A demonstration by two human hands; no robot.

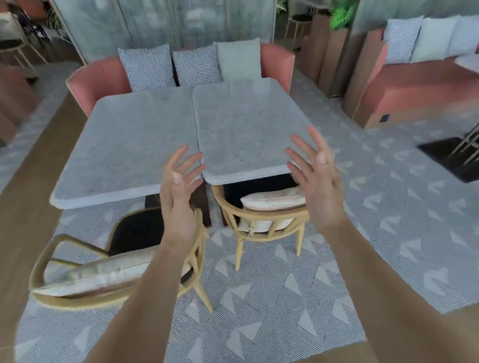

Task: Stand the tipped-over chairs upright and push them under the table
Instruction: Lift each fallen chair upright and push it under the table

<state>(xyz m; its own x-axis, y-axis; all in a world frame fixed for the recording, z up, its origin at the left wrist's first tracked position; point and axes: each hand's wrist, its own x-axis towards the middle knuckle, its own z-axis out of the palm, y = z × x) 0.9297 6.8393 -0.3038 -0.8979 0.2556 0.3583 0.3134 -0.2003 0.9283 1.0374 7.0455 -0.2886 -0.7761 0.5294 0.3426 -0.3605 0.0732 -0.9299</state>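
**Facing the paired tables, both hands lifted and empty**

Spreading over most of the floor is a grey rug with a pale triangle pattern (264,302), bordered by brown wooden floor (22,221) on the left. On the rug stand two square grey stone tables, the left table (128,141) and the right table (252,121), pushed edge to edge so they form one surface. Behind them, at the far side, a curved pink upholstered sofa (99,80) carries two checked cushions and one plain grey cushion (239,59).

At the near left, a light rattan armchair with a black seat (74,301) sits outside the left table. Its curved back is towards the camera and turned at an angle, and a striped beige cushion (105,273) lies against it. It looks upright, with one leg reaching the rug at the right. To the right, a second rattan chair with a beige cushion (264,215) stands upright, its seat tucked partly beneath the right table's near edge.

The left hand (177,194) is raised above the left chair, at the seam between the tables, with its fingers (182,156) spread and gripping nothing. The right hand (317,178) is raised over the right table's near right corner, likewise splayed wide and empty. Neither hand touches a chair or a table.
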